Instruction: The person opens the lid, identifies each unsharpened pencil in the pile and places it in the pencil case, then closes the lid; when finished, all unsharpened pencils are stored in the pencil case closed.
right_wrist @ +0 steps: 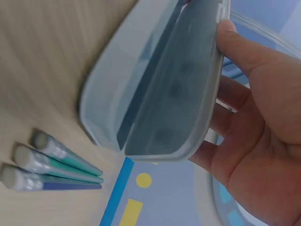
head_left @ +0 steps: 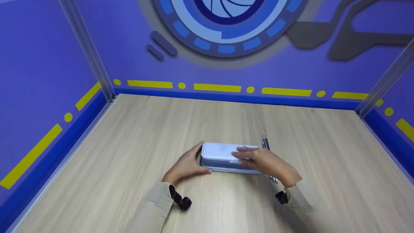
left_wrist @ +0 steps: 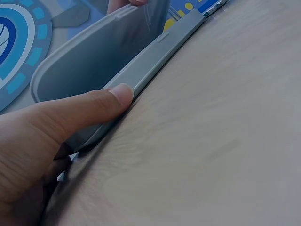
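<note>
Between the hands on the bench (head_left: 129, 145), the pencil case (head_left: 223, 155) sits part-open, left hand (head_left: 187, 165) holding its end, right hand (head_left: 263, 161) gripping its lid, apparently three pens (right_wrist: 51, 165) just beyond.

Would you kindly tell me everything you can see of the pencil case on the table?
The pencil case is a pale, translucent grey-white box, plastic by its look, oblong with rounded corners. It lies flat on the wooden table, long side toward the person. Its hinged lid is lifted partly open; the wrist views show a gap between lid and base. What lies inside cannot be made out. The left hand steadies its left end, thumb against the base, and the right hand grips the lid's edge. Three pens lie beside its right end.
</note>
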Demonstrator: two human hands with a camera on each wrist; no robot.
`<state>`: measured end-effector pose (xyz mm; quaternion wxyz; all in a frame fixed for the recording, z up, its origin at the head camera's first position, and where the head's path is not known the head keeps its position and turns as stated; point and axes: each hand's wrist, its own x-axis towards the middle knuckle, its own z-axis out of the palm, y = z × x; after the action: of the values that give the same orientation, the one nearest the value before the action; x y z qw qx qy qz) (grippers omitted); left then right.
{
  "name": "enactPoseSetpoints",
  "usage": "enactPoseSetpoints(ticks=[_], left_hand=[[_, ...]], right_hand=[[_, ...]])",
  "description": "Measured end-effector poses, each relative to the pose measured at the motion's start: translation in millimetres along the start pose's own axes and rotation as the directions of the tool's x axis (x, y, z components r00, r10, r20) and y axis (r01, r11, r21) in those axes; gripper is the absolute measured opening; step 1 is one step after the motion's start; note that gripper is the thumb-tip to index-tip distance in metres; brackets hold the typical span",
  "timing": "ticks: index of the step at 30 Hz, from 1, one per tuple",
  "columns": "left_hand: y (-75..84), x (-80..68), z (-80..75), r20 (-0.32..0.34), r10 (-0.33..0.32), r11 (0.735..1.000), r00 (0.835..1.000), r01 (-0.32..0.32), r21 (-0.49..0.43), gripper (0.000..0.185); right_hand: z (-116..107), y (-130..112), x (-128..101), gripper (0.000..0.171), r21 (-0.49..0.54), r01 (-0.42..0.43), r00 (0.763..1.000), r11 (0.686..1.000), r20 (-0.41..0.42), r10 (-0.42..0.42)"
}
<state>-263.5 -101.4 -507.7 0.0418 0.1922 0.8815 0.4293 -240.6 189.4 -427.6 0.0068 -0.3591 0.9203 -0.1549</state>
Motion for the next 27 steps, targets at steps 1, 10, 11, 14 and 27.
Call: enactPoseSetpoints(ticks=[1, 10, 11, 14, 27], left_hand=[[0.2, -0.5, -0.2, 0.003, -0.002, 1.000, 1.000, 0.002, -0.001, 0.115], [1.3, -7.6, -2.3, 0.008, -0.014, 1.000, 1.000, 0.014, -0.011, 0.112], [1.3, -7.9, -2.2, 0.013, -0.018, 1.000, 1.000, 0.018, -0.008, 0.112], [1.1, -8.6, -2.5, 0.023, -0.020, 1.000, 1.000, 0.020, 0.007, 0.111], [-1.5, -9.8, -2.7, 0.030, -0.024, 0.999, 0.999, 0.024, 0.021, 0.111]], right_hand=[[1.7, -1.1, -0.7, 0.038, -0.006, 0.000, 1.000, 1.000, -0.006, 0.000], [16.2, -10.6, -3.4, 0.035, -0.089, 0.027, 0.997, 0.996, -0.067, -0.033], [17.2, -11.8, -4.0, 0.035, -0.099, 0.024, 0.997, 0.995, -0.072, -0.032], [20.5, -14.6, -5.1, 0.034, -0.111, 0.010, 0.997, 0.994, -0.080, -0.019], [28.4, -18.7, -4.4, 0.038, -0.064, -0.046, 0.997, 0.997, -0.072, 0.041]])
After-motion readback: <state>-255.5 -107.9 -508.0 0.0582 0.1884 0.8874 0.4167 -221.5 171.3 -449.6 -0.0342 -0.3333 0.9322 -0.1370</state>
